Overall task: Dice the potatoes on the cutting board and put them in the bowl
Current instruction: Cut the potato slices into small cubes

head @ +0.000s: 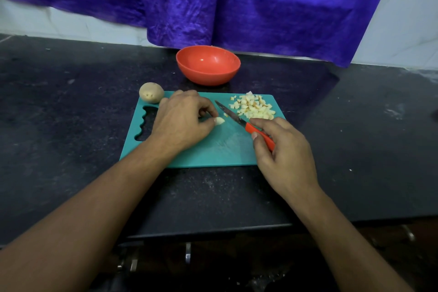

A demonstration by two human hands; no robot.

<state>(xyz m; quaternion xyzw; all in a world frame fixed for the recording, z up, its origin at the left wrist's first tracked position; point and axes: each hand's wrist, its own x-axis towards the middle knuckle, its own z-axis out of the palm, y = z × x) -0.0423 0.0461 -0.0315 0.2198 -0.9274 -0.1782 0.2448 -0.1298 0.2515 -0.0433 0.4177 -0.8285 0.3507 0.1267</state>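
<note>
A teal cutting board [213, 149] lies on the dark counter. My left hand [182, 121] rests on the board and pinches a small pale potato piece [219, 121] with its fingertips. My right hand [282, 154] grips the orange handle of a small knife [239, 121], whose blade lies low over the board and points up-left toward the piece. A heap of diced potato [254, 108] sits at the board's far right corner. One whole unpeeled potato [151, 92] sits at the board's far left corner. Behind the board stands an orange bowl [208, 65]; it looks empty.
The black stone counter [71, 102] stretches to both sides, with its front edge near my forearms. A purple cloth [237, 2] hangs against the white tiled wall, just behind the bowl. The board has a wavy handle cutout [147, 125] at its left end.
</note>
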